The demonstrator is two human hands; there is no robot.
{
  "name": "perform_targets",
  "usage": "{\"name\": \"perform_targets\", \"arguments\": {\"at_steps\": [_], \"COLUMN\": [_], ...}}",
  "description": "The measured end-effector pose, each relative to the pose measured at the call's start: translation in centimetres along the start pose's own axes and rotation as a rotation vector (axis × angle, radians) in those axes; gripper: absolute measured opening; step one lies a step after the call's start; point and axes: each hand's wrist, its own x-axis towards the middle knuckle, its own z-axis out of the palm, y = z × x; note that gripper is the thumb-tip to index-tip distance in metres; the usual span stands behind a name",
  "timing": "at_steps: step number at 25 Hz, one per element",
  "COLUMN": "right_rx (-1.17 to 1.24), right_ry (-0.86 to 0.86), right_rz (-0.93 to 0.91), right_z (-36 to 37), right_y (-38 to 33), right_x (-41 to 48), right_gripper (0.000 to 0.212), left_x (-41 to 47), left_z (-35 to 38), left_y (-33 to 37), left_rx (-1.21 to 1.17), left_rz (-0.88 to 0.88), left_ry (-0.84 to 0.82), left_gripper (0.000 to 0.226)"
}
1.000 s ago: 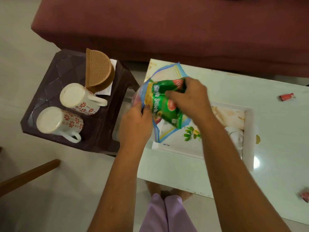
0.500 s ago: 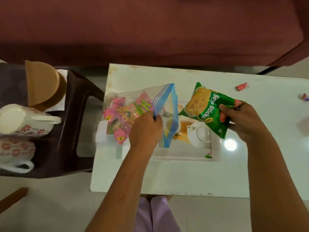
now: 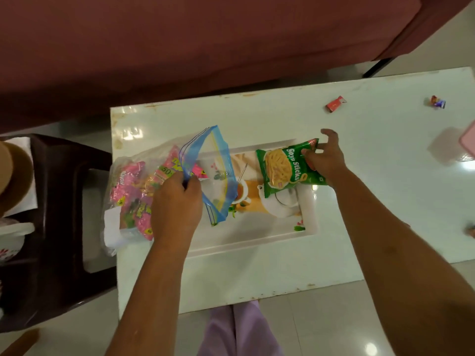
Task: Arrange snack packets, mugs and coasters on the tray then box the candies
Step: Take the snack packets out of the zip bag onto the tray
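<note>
Head view, pink packets (image 3: pixel 128 176) in zip bag (image 3: pixel 221 150), green packet (image 3: pixel 280 170) gripped

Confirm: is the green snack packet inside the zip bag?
No, the right hand holds the green packet at the tray, clear of the zip bag that the left hand grips.

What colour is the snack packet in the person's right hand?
Green, with yellow sticks pictured and white "Soya Sticks" lettering: the snack packet, seen in the head view, held by the right hand.

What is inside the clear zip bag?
Pink snack packets lie in the zip bag; the left hand gripping its mouth covers some, so their count is hidden.
</note>
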Motion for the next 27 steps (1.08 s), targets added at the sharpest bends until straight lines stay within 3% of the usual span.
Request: {"name": "perform_targets", "arguments": {"at_steps": [2,6,11,15,19,22,24,26,27], "right_rx": [-0.231,-0.885,-1.159,-1.069,-0.994,-0.571,-0.084,0.082,-0.013], "right_ry": [0.149,0.062,0.166,0.128,0.079,0.118,0.158,-0.033,-0.207], "right_rz": [-0.171,-0.493,-0.612,-0.612,-0.479,-0.397,-0.531,-0.676,-0.725], "right_z": [0.8,4.2,7.6,8.7,9.3,9.4,9.3,9.8,10.8], "right_y": [0.1,2.2,6.3,5.2,3.6,-1.3,-6.1,-10.2,-11.5], "right_x": [-1.2,-4.3,-5.0,-3.4,-3.6,-5.9,-9.3,-12.7,-14.1], "right_gripper": [0.076,0.081,0.077,0.073,0.068,0.055,0.04,0.027,0.026], "left_x": [0.1,0.5,0.8,0.8,0.1,-0.4,-0.4,-0.6,-0.8], "left_z": [0.3,1.0,0.8,0.5,-0.4,-1.4,-2.2,-2.9,-3.4], "left_y": [0.3,0.4,0.4,0.1,-0.4,-0.9,-1.5,-1.9,-2.1], "left_rx": [-0.006,-0.031,-0.06,-0.077,-0.113,-0.172,-0.206,-0.21,-0.212], "left_rz": [-0.003,-0.031,-0.016,0.013,0.071,0.079,0.074,0.087,0.095], "left_ry": [0.004,0.001,0.009,0.033,0.252,0.323,0.351,0.38,0.399], "left_gripper": [0.026,0.026,0.027,0.028,0.029,0.03,0.032,0.031,0.029]}}
